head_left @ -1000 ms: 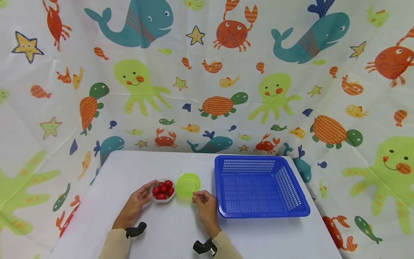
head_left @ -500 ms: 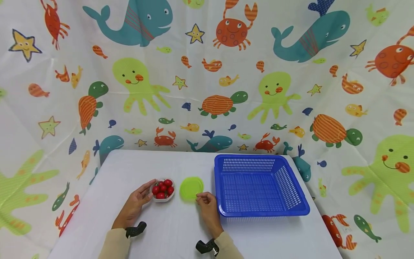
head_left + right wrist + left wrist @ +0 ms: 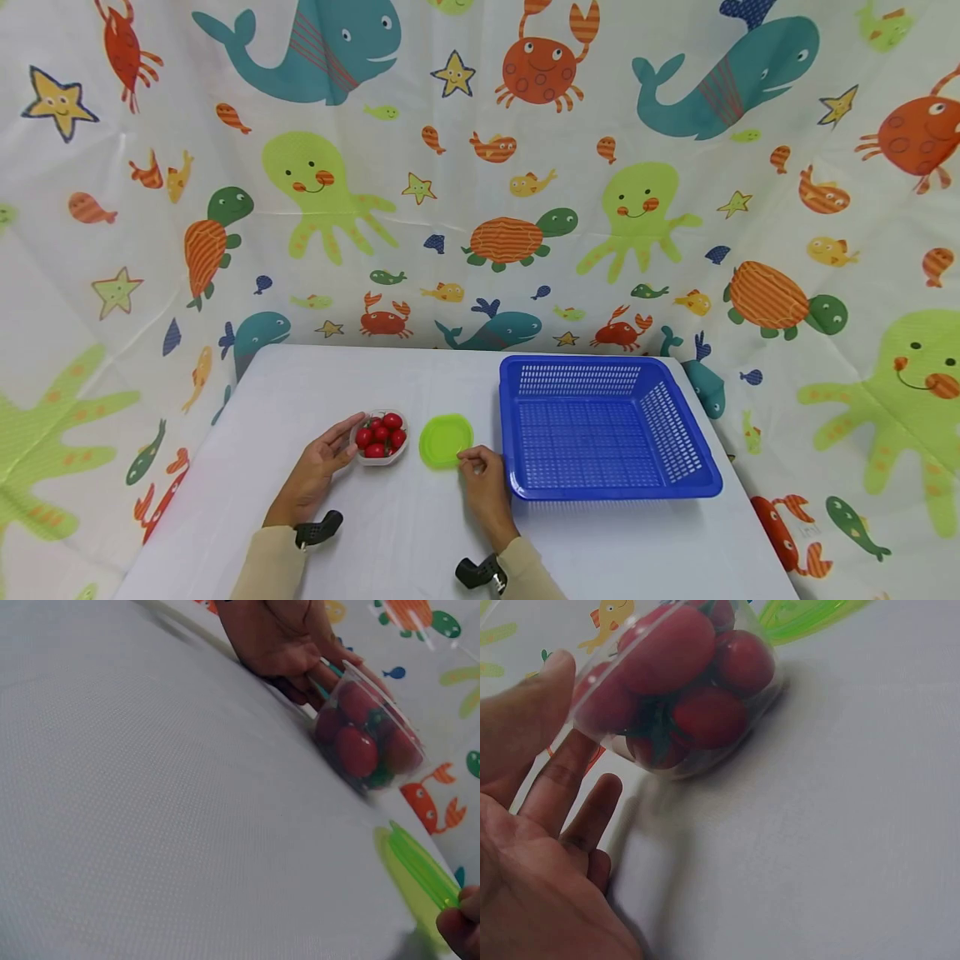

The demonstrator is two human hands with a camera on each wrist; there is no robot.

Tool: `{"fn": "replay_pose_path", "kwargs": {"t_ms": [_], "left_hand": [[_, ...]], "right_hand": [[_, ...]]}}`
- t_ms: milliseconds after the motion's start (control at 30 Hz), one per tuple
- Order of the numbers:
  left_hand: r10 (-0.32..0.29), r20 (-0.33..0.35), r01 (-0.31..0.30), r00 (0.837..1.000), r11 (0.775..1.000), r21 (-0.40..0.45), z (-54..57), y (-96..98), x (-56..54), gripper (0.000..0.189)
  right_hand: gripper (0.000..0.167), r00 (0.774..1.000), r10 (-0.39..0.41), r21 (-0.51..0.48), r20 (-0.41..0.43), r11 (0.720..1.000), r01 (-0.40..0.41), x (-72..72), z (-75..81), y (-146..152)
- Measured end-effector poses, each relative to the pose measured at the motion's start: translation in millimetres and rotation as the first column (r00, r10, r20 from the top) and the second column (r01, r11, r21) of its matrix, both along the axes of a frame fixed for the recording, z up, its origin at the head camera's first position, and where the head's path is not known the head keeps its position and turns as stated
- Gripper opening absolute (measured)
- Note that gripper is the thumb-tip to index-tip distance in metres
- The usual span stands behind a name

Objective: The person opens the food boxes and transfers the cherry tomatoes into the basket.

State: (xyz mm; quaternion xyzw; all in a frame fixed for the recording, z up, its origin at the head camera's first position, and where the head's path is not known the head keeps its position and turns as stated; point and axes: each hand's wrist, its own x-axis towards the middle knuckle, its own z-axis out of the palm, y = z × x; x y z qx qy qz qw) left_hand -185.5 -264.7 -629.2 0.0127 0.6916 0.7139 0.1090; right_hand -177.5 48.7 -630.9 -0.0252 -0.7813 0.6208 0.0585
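A clear plastic tub point(image 3: 380, 461) of red cherry tomatoes point(image 3: 377, 451) stands on the white table. My left hand point(image 3: 315, 473) holds it from its left side, thumb point(image 3: 553, 690) at the near edge and index finger reaching along the far side. In the right wrist view the tub point(image 3: 360, 739) shows its tomatoes through the wall. A round bright green lid point(image 3: 444, 440) lies to the right of the tub in the head view. My right hand point(image 3: 486, 492) pinches its near right edge. Seen from the right wrist, the lid point(image 3: 421, 864) is raised at a slant, over a green-tinted shadow.
A large blue plastic basket point(image 3: 615, 493) with slotted sides stands on the right of the table point(image 3: 405, 542), close to my right hand. A curtain point(image 3: 450, 183) printed with sea animals hangs behind the table and along both sides.
My right hand has moved slightly right and nearer to me, with the green lid in it, widening the gap to the tub. The left hand and tub have hardly moved.
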Motion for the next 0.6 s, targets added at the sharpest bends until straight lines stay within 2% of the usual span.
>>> {"fn": "replay_pose_path", "kwargs": {"t_ms": [433, 600], "left_hand": [[0.003, 0.008, -0.003, 1.000, 1.000, -0.022, 1.9, 0.8, -0.4, 0.065], [0.014, 0.015, -0.013, 1.000, 1.000, -0.028, 0.3, 1.6, -1.0, 0.065]], "right_hand": [[0.015, 0.998, -0.046, 0.063, -0.042, 0.997, 0.048, 4.9, -0.4, -3.0], [0.017, 0.994, -0.057, 0.076, -0.095, 0.995, 0.065, 1.9, 5.1, -8.8]]}}
